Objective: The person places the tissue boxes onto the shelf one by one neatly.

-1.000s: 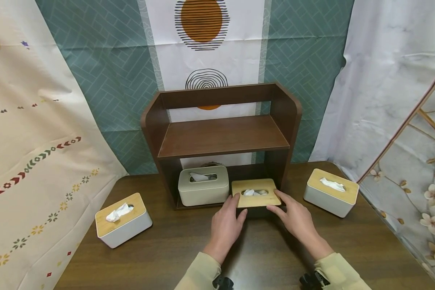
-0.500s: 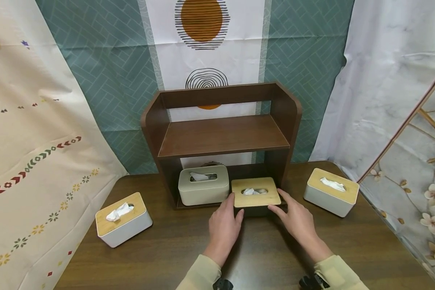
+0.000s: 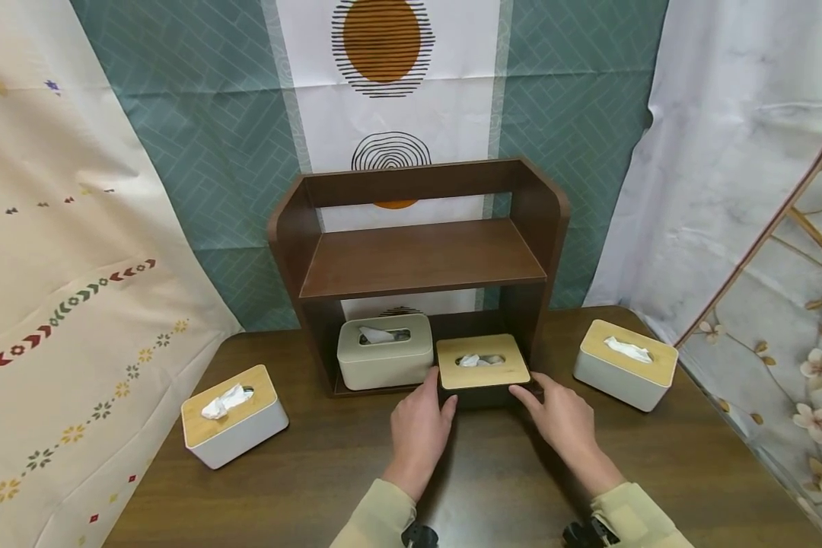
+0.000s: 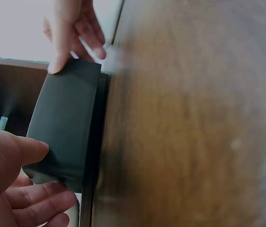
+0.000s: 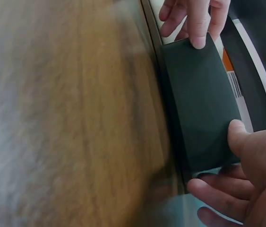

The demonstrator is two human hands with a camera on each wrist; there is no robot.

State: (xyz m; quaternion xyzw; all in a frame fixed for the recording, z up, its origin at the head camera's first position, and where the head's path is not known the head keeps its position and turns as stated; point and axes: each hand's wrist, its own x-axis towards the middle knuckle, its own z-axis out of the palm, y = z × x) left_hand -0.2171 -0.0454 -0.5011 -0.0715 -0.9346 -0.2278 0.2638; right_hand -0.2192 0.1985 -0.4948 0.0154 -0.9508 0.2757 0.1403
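Note:
On the lower shelf's right side, a tissue box [image 3: 485, 377] with a dark green-black body and pale wooden lid stands at the front edge, a white tissue in its slot. My left hand [image 3: 419, 432] holds its left end, thumb on the dark front face and fingers around the side. The right hand [image 3: 563, 420] grips the opposite end likewise, its thumb pressed to the front. Both wrist views show the plain front face [image 5: 201, 104] between the two thumbs. To its left sits a beige tissue box [image 3: 385, 364], close to my left fingertips.
The brown two-tier shelf [image 3: 421, 262] stands at the back of the wooden table [image 3: 500, 487]. A white tissue box [image 3: 236, 426] with a wooden lid is on the left, a similar white box [image 3: 623, 377] on the right. Patterned cloths [image 3: 568, 137] hang behind and beside the table.
The dark tissue box has shifted very slightly back, and more of its front face shows. Both hands have slid a little lower on its ends. The other boxes have stayed put.

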